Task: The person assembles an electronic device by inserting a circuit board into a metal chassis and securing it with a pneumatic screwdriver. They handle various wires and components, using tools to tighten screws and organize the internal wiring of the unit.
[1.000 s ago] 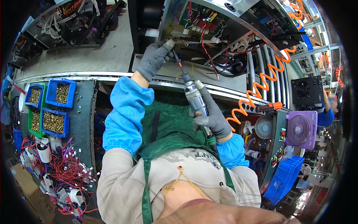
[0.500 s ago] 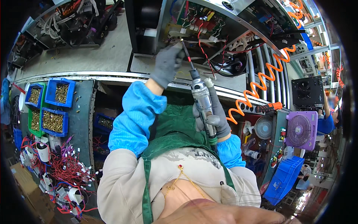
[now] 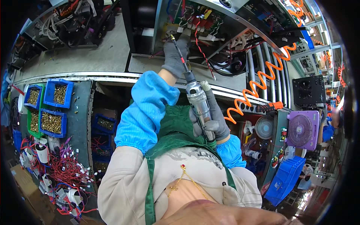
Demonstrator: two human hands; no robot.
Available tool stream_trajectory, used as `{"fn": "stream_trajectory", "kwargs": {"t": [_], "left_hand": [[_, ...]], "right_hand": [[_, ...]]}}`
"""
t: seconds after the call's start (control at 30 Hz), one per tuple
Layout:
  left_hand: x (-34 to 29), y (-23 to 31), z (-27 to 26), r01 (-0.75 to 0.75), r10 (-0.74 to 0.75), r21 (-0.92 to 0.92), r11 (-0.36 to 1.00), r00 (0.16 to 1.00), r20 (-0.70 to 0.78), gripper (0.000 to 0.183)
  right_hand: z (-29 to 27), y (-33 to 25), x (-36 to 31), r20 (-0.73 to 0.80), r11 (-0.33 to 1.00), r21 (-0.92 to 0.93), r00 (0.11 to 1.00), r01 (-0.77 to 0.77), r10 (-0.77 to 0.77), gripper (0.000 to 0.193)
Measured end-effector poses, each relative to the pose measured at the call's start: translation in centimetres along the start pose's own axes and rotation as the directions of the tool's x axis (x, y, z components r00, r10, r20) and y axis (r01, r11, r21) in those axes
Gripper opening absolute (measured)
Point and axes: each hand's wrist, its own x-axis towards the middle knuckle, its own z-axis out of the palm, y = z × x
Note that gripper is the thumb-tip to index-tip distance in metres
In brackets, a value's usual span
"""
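My right hand [image 3: 218,122], in a grey glove, is wrapped round a silver power screwdriver [image 3: 198,100] with a long bit pointing away from me. A small brass-coloured piece, likely a screw, sits at the bit's tip. My left hand [image 3: 175,56], also gloved, reaches past the bit into the open side of a metal chassis [image 3: 240,19]. Its fingers are partly hidden behind the bit and among the wires, so their grip does not show. Inside the chassis are a circuit board [image 3: 207,25], white connectors and a twisted red-black wire [image 3: 201,47] that hangs out over the front edge.
Blue bins [image 3: 66,104] of brass screws stand at the left, above a heap of red wires [image 3: 69,168]. An orange coiled hose [image 3: 258,84] runs along the right. Beyond it are a purple fan [image 3: 300,130] and a blue crate [image 3: 287,182]. Another unit [image 3: 71,28] stands far left.
My left hand has moved away from the bit's tip, forward and deeper into the chassis. The screwdriver has shifted slightly left, still in my right hand.
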Motion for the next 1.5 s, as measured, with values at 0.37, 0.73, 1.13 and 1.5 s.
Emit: {"fn": "stream_trajectory", "kwargs": {"t": [0.37, 0.73, 1.13, 1.5], "left_hand": [[0.5, 3.0, -2.9, -0.540, 0.386, 0.820, 0.190, 0.809, 0.443, 0.029], [3.1, 5.3, -4.9, -0.534, 0.070, 0.812, 0.238, 0.843, 0.534, 0.031], [5.7, 3.0, -4.2, -0.630, 0.305, 0.748, 0.209, 0.769, 0.562, 0.031], [3.9, 0.8, -2.5, -0.625, 0.698, 0.710, 0.325, 0.665, 0.266, 0.026]], "right_hand": [[0.1, 0.7, 2.7, -0.052, 0.997, 0.066, 0.998, 0.037, -0.034, 0.124], [-0.1, 0.4, 4.1, -0.066, 0.999, 0.038, 0.998, 0.021, -0.018, 0.111], [-1.9, 4.1, 6.7, 0.122, 0.867, 0.472, 0.962, 0.161, -0.244, 0.096], [2.4, 3.1, 7.6, -0.061, 0.956, 0.152, 0.968, 0.250, -0.244, 0.107]]}}
